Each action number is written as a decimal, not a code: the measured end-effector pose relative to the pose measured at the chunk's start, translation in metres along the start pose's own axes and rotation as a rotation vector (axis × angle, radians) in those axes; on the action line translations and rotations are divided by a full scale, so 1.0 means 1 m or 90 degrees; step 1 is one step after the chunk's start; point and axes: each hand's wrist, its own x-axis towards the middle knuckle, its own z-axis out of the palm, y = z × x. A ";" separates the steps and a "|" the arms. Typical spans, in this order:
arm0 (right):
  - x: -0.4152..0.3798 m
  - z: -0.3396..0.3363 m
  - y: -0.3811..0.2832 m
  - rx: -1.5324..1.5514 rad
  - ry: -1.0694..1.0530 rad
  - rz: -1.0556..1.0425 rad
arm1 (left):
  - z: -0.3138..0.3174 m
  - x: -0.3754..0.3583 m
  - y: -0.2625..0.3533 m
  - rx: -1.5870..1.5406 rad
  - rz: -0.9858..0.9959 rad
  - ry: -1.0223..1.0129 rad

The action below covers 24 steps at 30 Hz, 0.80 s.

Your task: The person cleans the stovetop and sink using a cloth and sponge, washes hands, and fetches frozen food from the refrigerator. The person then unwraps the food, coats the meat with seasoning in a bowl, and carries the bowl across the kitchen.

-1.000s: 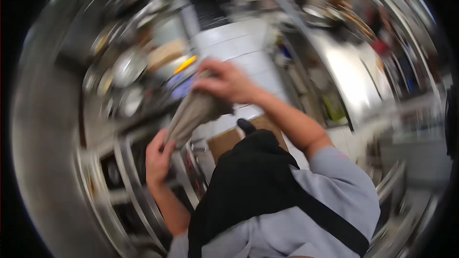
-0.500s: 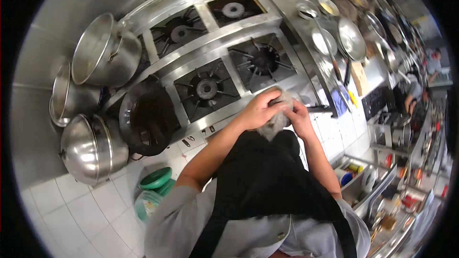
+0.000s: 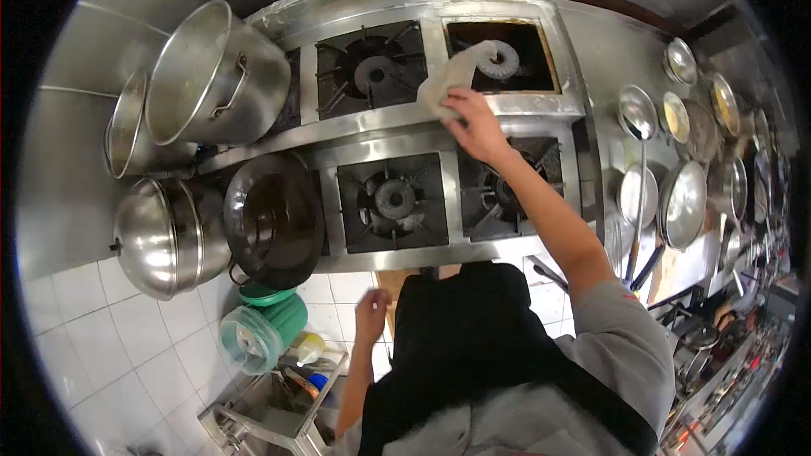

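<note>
My right hand (image 3: 475, 127) grips a pale, damp-looking cloth (image 3: 446, 89) over the steel strip between the back burners of the stove (image 3: 397, 125). The cloth's upper end hangs out toward the back right burner (image 3: 497, 60), a pale ring in a dark well with no grate over it. Below the stove's front edge, at the left of my apron, my left hand (image 3: 372, 314) has its fingers loosely curled, and nothing shows in them. Black grates cover the back left burner (image 3: 372, 74) and the front left burner (image 3: 394, 199). My right forearm partly hides the front right burner.
A dark wok (image 3: 274, 219), a domed steel pot (image 3: 160, 236) and a large pot (image 3: 215, 76) stand at the left. Ladles and bowls (image 3: 684, 203) line the right counter. Below left are a green bin (image 3: 287, 321) and a steel sink (image 3: 274, 418).
My right hand has carried the cloth forward to the back of the stove. My left hand has let go of it and dropped back to my left side. The view has turned.
</note>
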 end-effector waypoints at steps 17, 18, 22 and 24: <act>0.223 0.073 0.192 -0.100 0.156 -0.033 | 0.046 -0.081 -0.141 -0.291 -0.479 -0.192; 0.226 0.079 0.190 -0.141 0.128 -0.108 | 0.040 -0.071 -0.140 -0.579 -0.513 -0.153; 0.232 0.091 0.228 -0.180 -0.199 -0.207 | 0.021 -0.019 -0.117 -0.492 -0.578 -0.135; 0.234 0.061 0.249 -0.186 -0.238 -0.225 | 0.012 -0.003 -0.115 -0.493 -0.585 -0.151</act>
